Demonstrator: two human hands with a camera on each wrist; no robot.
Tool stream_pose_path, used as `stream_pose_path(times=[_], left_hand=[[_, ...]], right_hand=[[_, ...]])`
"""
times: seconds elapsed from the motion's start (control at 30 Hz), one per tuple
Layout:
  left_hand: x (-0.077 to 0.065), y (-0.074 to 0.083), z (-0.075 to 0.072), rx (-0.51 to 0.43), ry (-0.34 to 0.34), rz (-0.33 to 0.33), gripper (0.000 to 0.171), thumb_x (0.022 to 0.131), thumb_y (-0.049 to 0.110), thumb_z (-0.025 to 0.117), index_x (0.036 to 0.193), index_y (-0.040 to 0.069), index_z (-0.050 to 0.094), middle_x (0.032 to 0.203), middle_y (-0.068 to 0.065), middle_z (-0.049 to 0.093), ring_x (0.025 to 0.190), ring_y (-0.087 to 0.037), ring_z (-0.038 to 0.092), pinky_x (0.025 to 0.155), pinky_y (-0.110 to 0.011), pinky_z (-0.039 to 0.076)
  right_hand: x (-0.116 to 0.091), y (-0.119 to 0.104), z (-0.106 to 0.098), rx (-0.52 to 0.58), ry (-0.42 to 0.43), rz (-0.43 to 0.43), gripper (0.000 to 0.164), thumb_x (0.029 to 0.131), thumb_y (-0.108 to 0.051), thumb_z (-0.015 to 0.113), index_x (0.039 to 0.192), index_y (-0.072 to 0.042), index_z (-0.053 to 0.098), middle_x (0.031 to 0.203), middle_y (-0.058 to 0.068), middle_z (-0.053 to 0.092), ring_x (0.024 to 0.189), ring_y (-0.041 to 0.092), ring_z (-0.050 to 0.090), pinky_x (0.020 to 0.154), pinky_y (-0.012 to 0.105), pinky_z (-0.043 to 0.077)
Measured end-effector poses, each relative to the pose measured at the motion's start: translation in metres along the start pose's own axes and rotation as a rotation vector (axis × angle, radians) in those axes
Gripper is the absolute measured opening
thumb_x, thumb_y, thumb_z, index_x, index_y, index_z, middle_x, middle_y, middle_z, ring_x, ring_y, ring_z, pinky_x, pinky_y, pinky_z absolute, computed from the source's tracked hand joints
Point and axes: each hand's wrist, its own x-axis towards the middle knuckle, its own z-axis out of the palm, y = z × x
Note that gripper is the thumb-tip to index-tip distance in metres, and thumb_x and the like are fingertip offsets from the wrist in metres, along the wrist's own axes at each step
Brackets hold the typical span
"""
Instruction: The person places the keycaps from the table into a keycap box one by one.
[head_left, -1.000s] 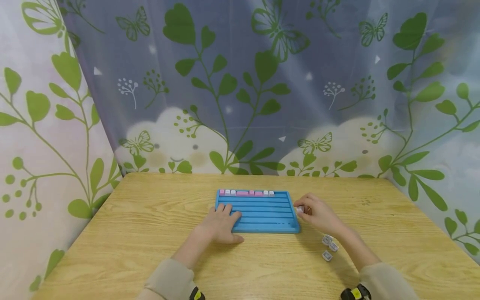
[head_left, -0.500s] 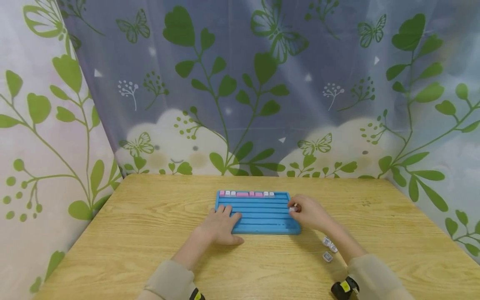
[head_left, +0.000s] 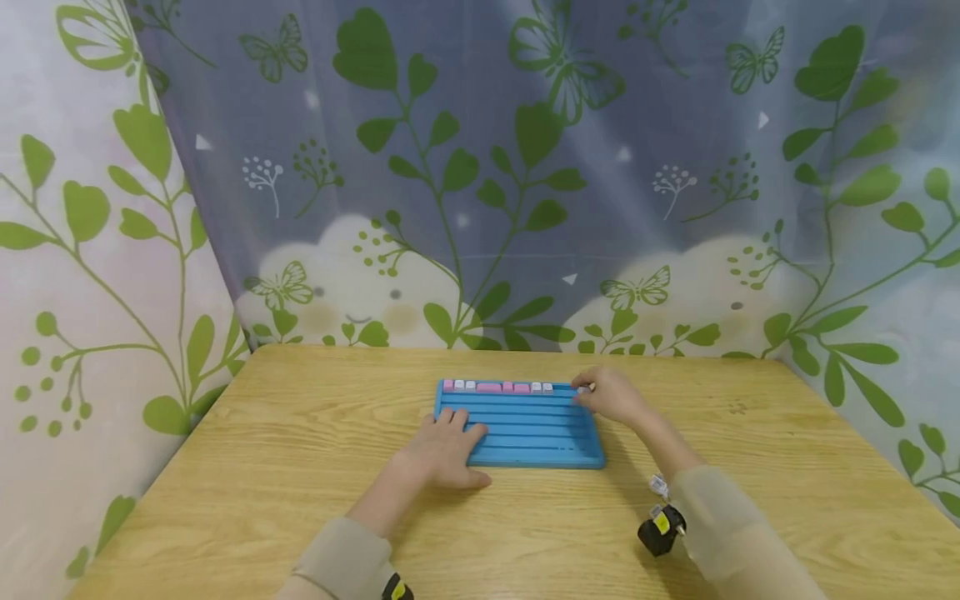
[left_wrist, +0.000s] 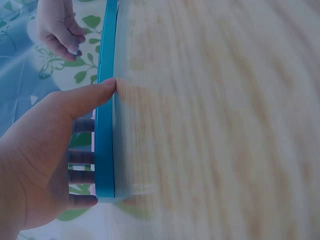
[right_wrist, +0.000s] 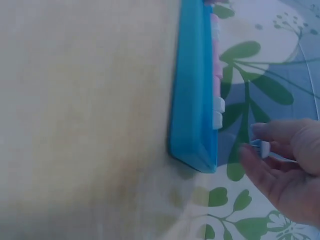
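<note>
A blue keyboard case [head_left: 532, 460] lies on the table. Pink and white keycaps [head_left: 489, 387] line its far row, stopping short of the right corner. My left hand [head_left: 444, 454] rests on the case's left part with its fingers spread; in the left wrist view the thumb [left_wrist: 87, 99] lies against the front wall. Thumb and fingers of my right hand [head_left: 617, 397] pinch a small white keycap [right_wrist: 264, 149] close over the far right corner. Its stem side shows in the right wrist view.
Loose white keycaps [head_left: 658, 485] lie on the wooden table [head_left: 315, 433], partly hidden by the right forearm and the black wrist camera [head_left: 659, 532]. A patterned cloth [head_left: 480, 183] hangs behind the table's far edge.
My right hand has carried the keycap from beside the case's right edge leftward and away to its far right corner. The left hand has stayed in place.
</note>
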Motion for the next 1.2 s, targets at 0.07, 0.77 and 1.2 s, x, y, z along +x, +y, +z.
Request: stream_pose_path(times=[0.07,0.77,1.2], left_hand=[[0.0,0.0,0.0,0.003,0.002,0.002,0.07,0.081,0.061,0.056,0.135,0.017,0.045,0.127,-0.013,0.042,0.114,-0.031,0.038,0.093,-0.05,0.034],[0.001,-0.001,0.002,0.005,-0.014,-0.003,0.072,0.081,0.062,0.055,0.136,0.018,0.043,0.13,-0.014,0.04,0.116,-0.031,0.037,0.094,-0.051,0.033],[0.0,-0.001,0.002,0.016,-0.014,-0.004,0.072,0.081,0.062,0.055,0.137,0.018,0.043,0.131,-0.014,0.04,0.117,-0.031,0.037,0.094,-0.05,0.033]], right_hand=[[0.004,0.001,-0.001,0.038,-0.026,0.032,0.033,0.085,0.001,0.055,0.115,0.014,0.056,0.108,0.027,0.059,0.07,0.022,0.064,0.062,0.033,0.051],[0.022,0.018,-0.002,0.149,-0.021,0.08,0.031,0.084,0.004,0.056,0.114,0.011,0.057,0.111,0.029,0.056,0.078,0.024,0.065,0.07,0.038,0.052],[0.031,0.032,0.003,0.013,-0.014,0.0,0.019,0.087,-0.007,0.062,0.099,0.008,0.063,0.085,0.012,0.064,0.07,0.019,0.06,0.063,0.034,0.05]])
